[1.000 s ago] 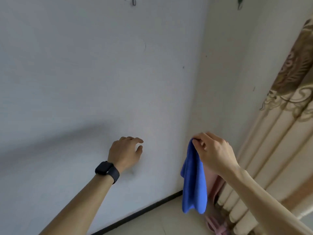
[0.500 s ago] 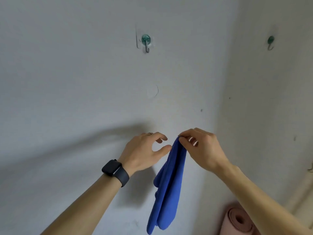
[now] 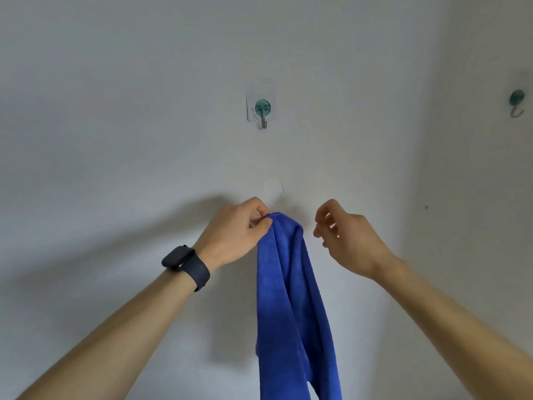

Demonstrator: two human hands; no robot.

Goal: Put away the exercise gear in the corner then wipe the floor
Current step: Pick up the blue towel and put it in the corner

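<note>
Head camera: A person's left hand (image 3: 233, 236), with a dark watch (image 3: 184, 262) on the wrist, pinches the top fold of a blue cloth (image 3: 288, 284) between thumb and fingers (image 3: 264, 225). The cloth hangs in a long drape in front of a pale wall (image 3: 115, 111). The right hand (image 3: 350, 243) hovers just beside the cloth without touching it, its fingers loosely curled and holding nothing.

A green-capped hook (image 3: 262, 109) sits on the wall well above both hands, and the cloth appears bound for it. To hang it well, the pinched fold should rise above the metal prong and then settle over it. The free hand can gather the drape so the weight falls evenly and does not slip off.

The wall is plain and matt, marked by a faint round outline just above the hands. A second hook (image 3: 516, 101) shows on the adjoining wall at right, where the corner turns. Neither floor nor exercise gear is in view.
</note>
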